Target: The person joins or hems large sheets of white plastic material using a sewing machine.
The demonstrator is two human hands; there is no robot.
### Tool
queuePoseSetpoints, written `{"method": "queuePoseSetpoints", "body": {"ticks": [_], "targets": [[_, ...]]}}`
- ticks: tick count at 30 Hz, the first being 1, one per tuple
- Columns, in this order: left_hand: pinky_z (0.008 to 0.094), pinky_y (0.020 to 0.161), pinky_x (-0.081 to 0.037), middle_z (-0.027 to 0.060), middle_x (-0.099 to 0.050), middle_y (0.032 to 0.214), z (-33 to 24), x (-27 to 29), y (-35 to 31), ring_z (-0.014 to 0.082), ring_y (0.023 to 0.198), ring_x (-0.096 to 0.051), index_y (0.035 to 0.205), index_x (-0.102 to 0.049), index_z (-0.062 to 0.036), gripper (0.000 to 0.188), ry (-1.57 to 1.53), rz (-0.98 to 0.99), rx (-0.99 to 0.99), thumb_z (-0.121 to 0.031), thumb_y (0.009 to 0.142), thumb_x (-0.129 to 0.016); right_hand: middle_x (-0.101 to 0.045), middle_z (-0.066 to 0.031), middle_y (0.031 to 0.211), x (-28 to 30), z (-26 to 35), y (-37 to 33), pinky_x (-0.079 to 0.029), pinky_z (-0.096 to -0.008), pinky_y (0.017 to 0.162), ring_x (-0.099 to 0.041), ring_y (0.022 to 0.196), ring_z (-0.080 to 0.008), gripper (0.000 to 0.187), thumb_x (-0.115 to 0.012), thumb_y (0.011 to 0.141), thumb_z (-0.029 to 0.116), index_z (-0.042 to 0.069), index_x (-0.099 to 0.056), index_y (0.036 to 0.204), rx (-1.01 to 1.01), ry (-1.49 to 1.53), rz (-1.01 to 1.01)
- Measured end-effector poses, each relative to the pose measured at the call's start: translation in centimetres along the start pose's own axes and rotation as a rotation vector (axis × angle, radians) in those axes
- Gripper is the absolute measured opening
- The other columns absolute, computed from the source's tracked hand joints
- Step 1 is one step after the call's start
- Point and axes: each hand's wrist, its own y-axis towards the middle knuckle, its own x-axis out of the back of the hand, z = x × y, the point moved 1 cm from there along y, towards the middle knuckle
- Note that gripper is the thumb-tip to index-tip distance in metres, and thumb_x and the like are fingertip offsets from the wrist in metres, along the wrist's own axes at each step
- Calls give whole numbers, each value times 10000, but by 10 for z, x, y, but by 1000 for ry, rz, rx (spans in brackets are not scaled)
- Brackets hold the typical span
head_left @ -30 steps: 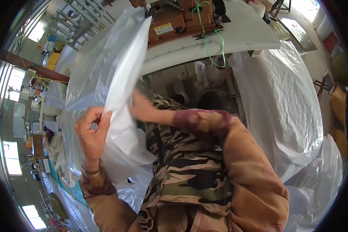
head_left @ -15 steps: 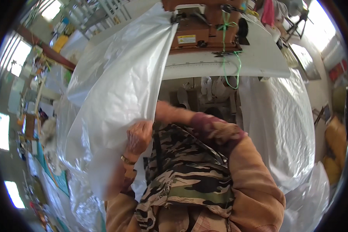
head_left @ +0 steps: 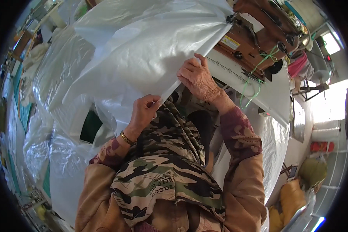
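Observation:
A large translucent white plastic sheet (head_left: 143, 46) spreads across the left and middle of the view. Its folded edge runs from a brown sewing machine (head_left: 241, 42) down toward my lap. My left hand (head_left: 143, 112), a gold watch on its wrist, pinches the sheet's near corner. Farther up the same edge, my right hand (head_left: 199, 79) has its fingers bent over the sheet, thumb side toward the machine. The sheet's far end reaches the machine's needle area, where the foot is too small to make out. My fingertips partly hide the edge.
Dark thread snips (head_left: 252, 76) lie by the machine base, near a green string (head_left: 267, 57) tied on it. A measuring scale (head_left: 228, 69) runs along the white table (head_left: 268, 91). More plastic hangs at right. A yellow bundle (head_left: 292, 197) sits on the floor at lower right.
The view has turned, so the machine now sits farther right. My right hand, blurred beside the left before, is now higher along the sheet's edge. The left hand still pinches the edge.

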Motion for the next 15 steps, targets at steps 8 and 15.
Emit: {"method": "queuePoseSetpoints", "body": {"ticks": [8, 15], "targets": [[211, 495, -402, 13, -525, 858, -9, -5, -13, 51, 595, -492, 1243, -635, -53, 347, -212, -34, -207, 22, 907, -593, -598, 6, 984, -3, 13, -2, -281, -541, 1096, -548, 1041, -214, 188, -719, 797, 132, 139, -640, 967, 17, -28, 75], [271, 553, -421, 46, -520, 783, -14, -13, -8, 124, 599, -480, 1124, -692, -58, 340, 123, -229, -438, 15, 795, -738, -567, -11, 1067, 12, 27, 2, -295, -549, 1107, -523, 1104, -211, 347, -764, 734, 166, 149, -657, 1063, 72, -94, 155]]}}
